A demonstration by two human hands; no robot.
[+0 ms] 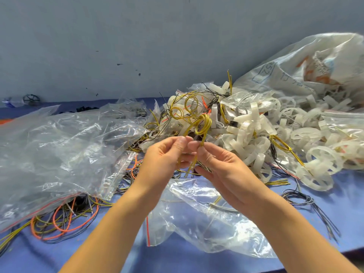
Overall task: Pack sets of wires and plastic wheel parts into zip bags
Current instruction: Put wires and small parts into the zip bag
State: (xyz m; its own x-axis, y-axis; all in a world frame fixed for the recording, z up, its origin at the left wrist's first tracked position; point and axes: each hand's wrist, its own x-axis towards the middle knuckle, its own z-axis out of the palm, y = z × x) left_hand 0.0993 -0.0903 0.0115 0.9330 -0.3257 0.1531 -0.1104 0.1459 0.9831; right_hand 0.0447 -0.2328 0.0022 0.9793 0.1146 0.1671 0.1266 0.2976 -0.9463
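A looped bundle of yellow wire (202, 125) is held up over the middle of the table. My left hand (165, 154) and my right hand (216, 164) both pinch it at the fingertips, with its loose ends hanging down between my palms. Below my hands lies an empty zip bag (197, 213) with a red seal strip. A heap of translucent white plastic wheel parts (256, 138) spreads to the right, mixed with filled small bags and more yellow wire loops (185, 109).
A pile of large clear zip bags (59, 150) covers the left, over orange, yellow and black wires (65, 219). A big printed plastic sack (315, 71) stands at the back right. The blue table (49, 255) meets a grey wall. Black wires (301, 200) lie right.
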